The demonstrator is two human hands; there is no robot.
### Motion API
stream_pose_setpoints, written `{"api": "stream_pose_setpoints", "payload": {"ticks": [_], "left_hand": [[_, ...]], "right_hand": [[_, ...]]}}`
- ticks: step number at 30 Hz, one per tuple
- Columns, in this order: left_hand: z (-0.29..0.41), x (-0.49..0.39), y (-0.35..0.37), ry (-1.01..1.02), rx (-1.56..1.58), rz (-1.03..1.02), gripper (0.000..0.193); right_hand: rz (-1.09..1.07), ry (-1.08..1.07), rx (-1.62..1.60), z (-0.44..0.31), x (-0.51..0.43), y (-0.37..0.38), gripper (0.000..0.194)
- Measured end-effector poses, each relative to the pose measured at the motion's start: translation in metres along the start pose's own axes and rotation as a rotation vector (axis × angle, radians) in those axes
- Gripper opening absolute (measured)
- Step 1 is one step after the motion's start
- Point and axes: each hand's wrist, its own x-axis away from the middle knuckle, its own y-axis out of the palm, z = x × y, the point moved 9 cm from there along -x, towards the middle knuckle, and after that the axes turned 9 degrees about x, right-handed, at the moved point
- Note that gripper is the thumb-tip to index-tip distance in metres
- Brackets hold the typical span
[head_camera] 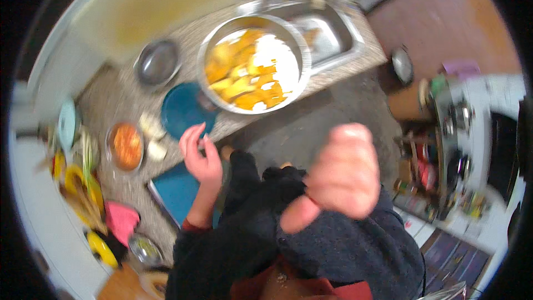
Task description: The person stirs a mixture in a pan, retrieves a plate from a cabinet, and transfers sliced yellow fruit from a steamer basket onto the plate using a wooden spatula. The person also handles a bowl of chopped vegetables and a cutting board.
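Note:
My left hand (pixel 202 158) hovers at the counter's front edge with fingers curved and apart, nothing in it. Just beyond its fingertips lies a round teal dish (pixel 187 110). Beside that dish stands a large metal pot (pixel 306 62), holding yellow-orange pieces (pixel 233 87) in liquid with a bright glare. My right hand (pixel 345 171) is raised close to the camera, in front of my dark clothing. It is blurred and its fingers look curled; whether anything is inside cannot be seen. Left of my left hand are pale food pieces (pixel 156 150) and a container of shredded orange food (pixel 127 146).
A metal sink (pixel 333 46) adjoins the pot. A dark round bowl (pixel 158 62) stands towards the wall. A flat blue object (pixel 179 191) lies along the counter edge, with a pink item (pixel 120 221) and a small bowl (pixel 145 250) nearby. Shelving (pixel 420 166) stands at right.

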Motion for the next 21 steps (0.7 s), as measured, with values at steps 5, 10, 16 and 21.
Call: {"api": "stream_pose_setpoints", "payload": {"ticks": [5,10,16,21], "left_hand": [[0.073,0.051,0.167,0.202,0.17,-0.401,0.027],[0.133,0.121,0.3,0.243,0.314,-0.779,0.029],[0.205,0.191,0.432,0.353,0.443,-1.096,0.031],[0.227,0.256,0.542,0.296,0.471,-1.316,0.034]], "right_hand": [[0.048,0.382,0.169,0.074,0.096,-0.122,0.039],[0.134,0.684,0.397,0.093,0.183,-0.222,0.036],[0.275,1.174,0.471,0.112,0.297,-0.331,0.029],[0.296,1.376,0.625,0.131,0.377,-0.405,0.026]]}}
